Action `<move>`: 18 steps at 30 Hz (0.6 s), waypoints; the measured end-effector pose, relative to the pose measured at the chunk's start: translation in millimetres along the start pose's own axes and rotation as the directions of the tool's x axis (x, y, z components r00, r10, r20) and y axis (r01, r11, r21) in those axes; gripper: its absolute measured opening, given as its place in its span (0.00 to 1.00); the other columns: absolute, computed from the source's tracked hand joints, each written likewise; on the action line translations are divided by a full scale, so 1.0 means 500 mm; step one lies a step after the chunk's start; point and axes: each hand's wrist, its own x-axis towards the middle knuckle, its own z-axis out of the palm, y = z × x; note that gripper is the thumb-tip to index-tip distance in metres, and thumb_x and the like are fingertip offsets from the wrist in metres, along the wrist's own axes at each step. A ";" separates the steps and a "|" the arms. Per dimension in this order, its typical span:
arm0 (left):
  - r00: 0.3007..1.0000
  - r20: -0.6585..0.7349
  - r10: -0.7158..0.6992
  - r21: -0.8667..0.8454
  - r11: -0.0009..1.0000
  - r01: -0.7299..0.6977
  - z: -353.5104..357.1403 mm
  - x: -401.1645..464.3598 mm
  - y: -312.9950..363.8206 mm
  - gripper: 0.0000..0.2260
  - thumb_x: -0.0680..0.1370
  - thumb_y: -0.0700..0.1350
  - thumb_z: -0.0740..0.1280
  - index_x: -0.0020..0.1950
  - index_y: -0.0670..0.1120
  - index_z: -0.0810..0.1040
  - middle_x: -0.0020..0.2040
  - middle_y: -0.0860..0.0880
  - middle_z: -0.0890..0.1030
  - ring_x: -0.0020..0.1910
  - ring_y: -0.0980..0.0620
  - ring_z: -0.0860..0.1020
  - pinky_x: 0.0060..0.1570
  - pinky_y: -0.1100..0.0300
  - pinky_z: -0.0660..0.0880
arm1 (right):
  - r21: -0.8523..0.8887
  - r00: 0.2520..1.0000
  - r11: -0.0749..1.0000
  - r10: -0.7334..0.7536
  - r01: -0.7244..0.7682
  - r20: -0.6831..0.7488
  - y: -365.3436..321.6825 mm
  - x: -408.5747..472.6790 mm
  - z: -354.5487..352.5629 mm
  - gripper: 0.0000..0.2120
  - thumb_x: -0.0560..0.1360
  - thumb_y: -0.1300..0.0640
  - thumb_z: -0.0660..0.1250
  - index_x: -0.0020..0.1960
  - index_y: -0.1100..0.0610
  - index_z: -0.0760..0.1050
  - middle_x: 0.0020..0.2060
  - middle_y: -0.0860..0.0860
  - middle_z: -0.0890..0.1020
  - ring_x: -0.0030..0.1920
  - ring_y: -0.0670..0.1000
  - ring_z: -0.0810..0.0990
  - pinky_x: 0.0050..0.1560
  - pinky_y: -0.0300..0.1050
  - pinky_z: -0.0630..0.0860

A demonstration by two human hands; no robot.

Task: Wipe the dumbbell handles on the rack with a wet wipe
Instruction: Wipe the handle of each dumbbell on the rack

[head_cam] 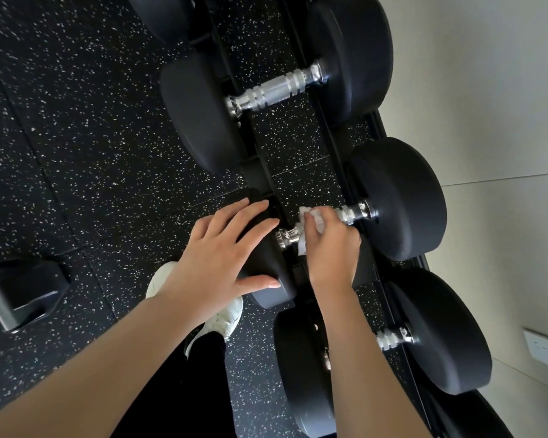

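At the left edge of the frame a black block-shaped object (19, 295) sat on the speckled rubber floor (76, 137); what it was could not be told. A white shoe (215, 324) showed at lower centre, partly behind the left forearm.

The left hand (222, 257) lay with fingers straight and spread, pressing flat on the near head (266, 279) of the middle dumbbell at centre frame. By judgement, it was steadying the weight on the rack (326, 134).

Just right of it, the right hand (329, 245) was curled round the middle handle (350, 214) with the white wet wipe (310, 229) wrapped between palm and bar. The wipe sat toward the left half of the bar. Bare knurled metal showed to the right of the hand, and a short chrome stub showed to its left.

The wiping step was therefore in progress on this handle. Full coverage of the bar could not be confirmed.

The upper handle (276, 90), at upper centre, and the lower handle (393, 338), at lower right, lay untouched by either hand. The pictures gave no sign whether either had been wiped. One more dumbbell head (159, 14) appeared at the top edge, so further handles probably remained. The wall (487, 90) filled the right side.
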 end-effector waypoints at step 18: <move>1.000 0.021 0.001 -0.025 1.000 -0.001 0.000 -0.001 -0.002 0.35 0.69 0.69 0.57 0.70 0.51 0.69 0.73 0.51 0.66 0.71 0.47 0.63 0.62 0.49 0.63 | 0.069 0.900 0.995 0.092 -0.069 -0.426 0.025 0.025 -0.019 0.09 0.75 0.57 0.67 0.50 0.63 0.79 0.36 0.60 0.83 0.35 0.61 0.82 0.36 0.45 0.75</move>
